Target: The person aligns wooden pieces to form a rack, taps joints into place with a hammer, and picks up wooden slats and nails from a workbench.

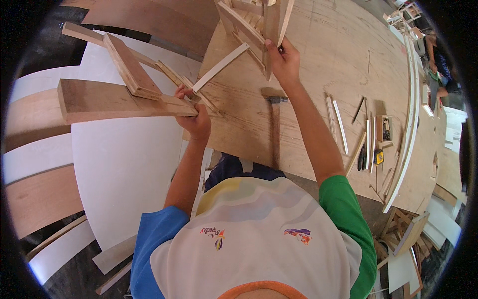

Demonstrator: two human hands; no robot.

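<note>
My left hand (199, 123) is closed round the end of a thick wooden board (114, 102) that sticks out to the left, with a shorter plank (128, 65) crossing over it. Up at the far middle, my right hand (285, 65) grips the edge of an upright wooden frame (271, 37) made of several slats. A pale wooden strip (221, 67) slants between the two pieces; whether it joins them, I cannot tell. Below my right hand, a hammer (276, 122) with a wooden handle lies on the plywood worktable (323, 60).
Thin white strips (340, 127), a small wooden box (384, 128) and a yellow tape measure (379, 157) lie on the right of the table, beside a long white strip (410, 134). White sheeting (124, 174) and boards cover the left. Another person (440, 70) is at the far right.
</note>
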